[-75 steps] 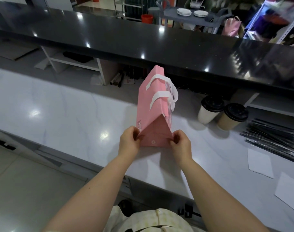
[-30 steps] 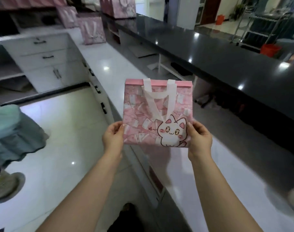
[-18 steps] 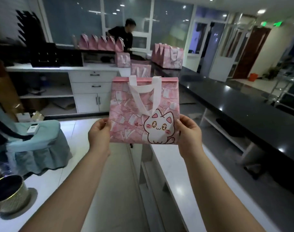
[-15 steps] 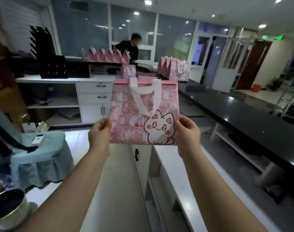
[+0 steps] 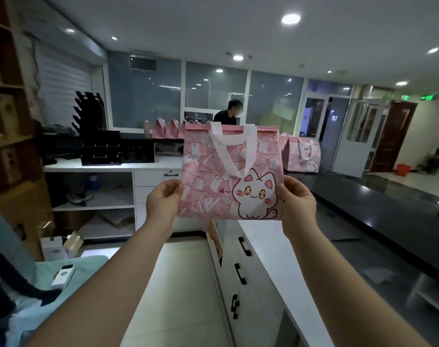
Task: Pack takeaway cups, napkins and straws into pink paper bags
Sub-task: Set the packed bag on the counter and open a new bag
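- Pink bag point(image 5: 208, 176) is in the air in front of us, upright, with the cat print point(image 5: 257, 196) facing us. The white handles point(image 5: 232, 144) lie flopped against its front. The top edge looks closed, so we cannot tell what is inside.
- Left hand point(image 5: 163, 204) pinches the bag's lower left edge and right hand point(image 5: 298, 201) pinches the lower right edge. Neither hand is under the base.
- We judge this step to be carrying the bag to a set-down spot. We keep it level. If cups are inside, we slide our fingers under the base, because side pinches alone may let the paper sag.
- White counter point(image 5: 276, 246) lies below and to the right. Other pink bags point(image 5: 301, 154) stand further along, a likely place for this one.
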Available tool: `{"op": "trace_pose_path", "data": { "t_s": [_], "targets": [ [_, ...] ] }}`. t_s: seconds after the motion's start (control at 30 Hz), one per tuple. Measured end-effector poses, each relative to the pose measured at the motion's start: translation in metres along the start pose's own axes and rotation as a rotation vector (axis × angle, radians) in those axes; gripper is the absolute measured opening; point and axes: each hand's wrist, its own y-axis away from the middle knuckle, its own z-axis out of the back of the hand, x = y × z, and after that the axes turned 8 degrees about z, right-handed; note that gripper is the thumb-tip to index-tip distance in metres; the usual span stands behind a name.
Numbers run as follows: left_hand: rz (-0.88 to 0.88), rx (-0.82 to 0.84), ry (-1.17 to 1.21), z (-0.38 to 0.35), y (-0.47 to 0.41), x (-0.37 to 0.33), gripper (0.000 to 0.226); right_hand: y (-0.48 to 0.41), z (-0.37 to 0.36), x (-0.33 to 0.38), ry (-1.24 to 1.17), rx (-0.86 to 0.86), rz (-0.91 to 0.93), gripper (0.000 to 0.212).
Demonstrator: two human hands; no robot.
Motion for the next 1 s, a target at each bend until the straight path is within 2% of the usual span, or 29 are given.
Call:
{"op": "trace_pose_path", "data": {
  "t_s": [0.13,0.27,0.5,0.7,0.77,0.9,1.0],
  "targets": [
    [0.040,0.044,0.073,-0.012,-0.066,-0.001,0.015,-0.055,-0.032,-0.020,-0.007,0.020,0.030,0.019],
    [0.059,0.103,0.099,-0.019,-0.127,0.003,0.009,-0.110,-0.059,-0.053,-0.038,0.059,0.046,0.016],
    [0.090,0.063,0.102,-0.052,-0.240,0.020,0.012,-0.221,-0.102,-0.129,-0.090,0.137,0.046,0.014],
    [-0.025,0.023,0.033,-0.108,-0.351,-0.015,0.016,-0.343,-0.153,-0.155,-0.167,0.212,0.068,0.009],
    [-0.066,-0.020,0.035,-0.118,-0.384,-0.017,0.015,-0.378,-0.171,-0.169,-0.178,0.214,0.075,0.011],
    [-0.204,-0.234,-0.067,-0.126,-0.437,0.017,0.017,-0.423,-0.204,-0.220,-0.165,0.212,-0.027,0.017],
    [-0.162,-0.254,-0.065,-0.130,-0.484,0.041,0.016,-0.450,-0.222,-0.255,-0.111,0.180,-0.119,0.015]
  ]
}}
